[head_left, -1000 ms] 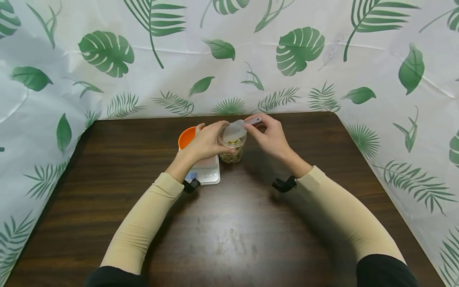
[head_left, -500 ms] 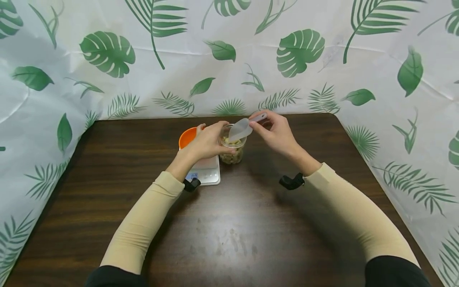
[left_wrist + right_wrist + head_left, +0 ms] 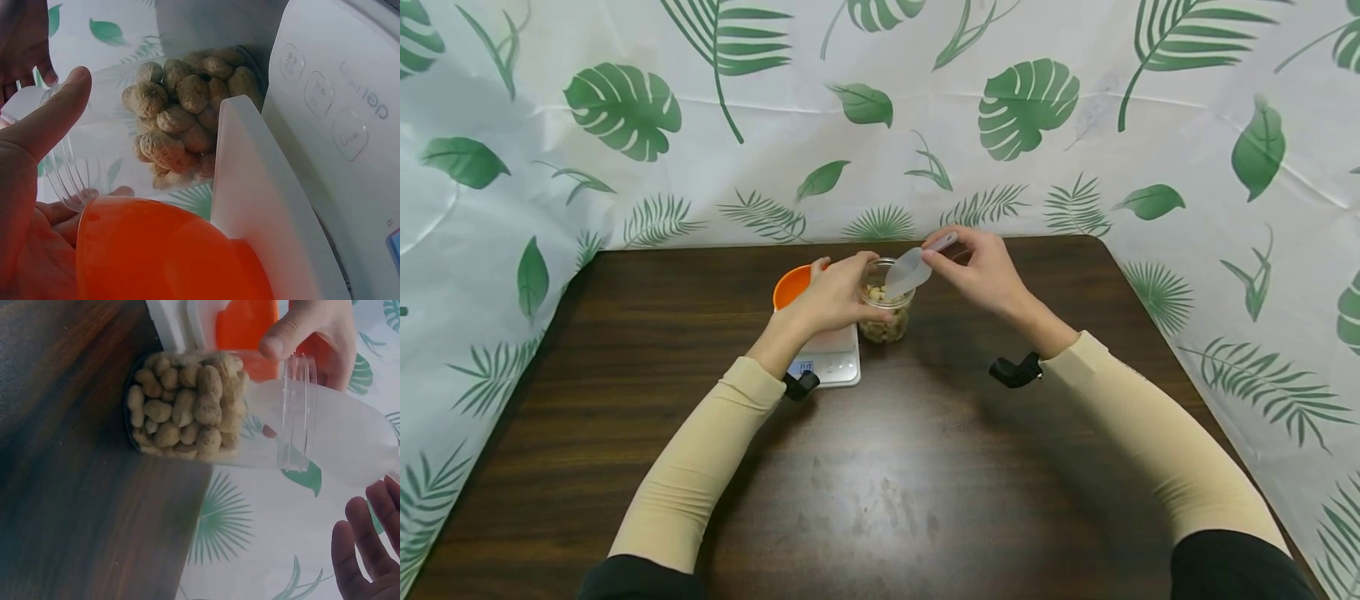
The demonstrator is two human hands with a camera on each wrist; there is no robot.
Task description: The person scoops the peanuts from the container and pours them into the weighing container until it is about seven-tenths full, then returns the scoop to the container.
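Observation:
A clear jar [image 3: 886,327] stands upright on the table, its lower part filled with unshelled peanuts [image 3: 187,406]. My left hand [image 3: 835,298] grips it near the threaded neck, thumb on one side and fingers on the other. At the jar's right, my right hand [image 3: 981,268] pinches the handle of a translucent white plastic scoop [image 3: 908,272]. The scoop slants down, and its tip reaches inside the jar mouth, above the peanuts in the right wrist view. Whether the scoop carries anything cannot be seen.
Left of the jar is a white kitchen scale [image 3: 838,368] with a lit display [image 3: 803,367]. An orange bowl [image 3: 790,287] rests on it, partly behind my left hand. A leaf-patterned sheet [image 3: 880,108] hangs behind the dark wooden table [image 3: 880,467].
My right hand has shifted right and slightly up with the scoop. The scoop's bowl has moved right across the jar mouth, so more of the peanuts show. My left hand stays in place.

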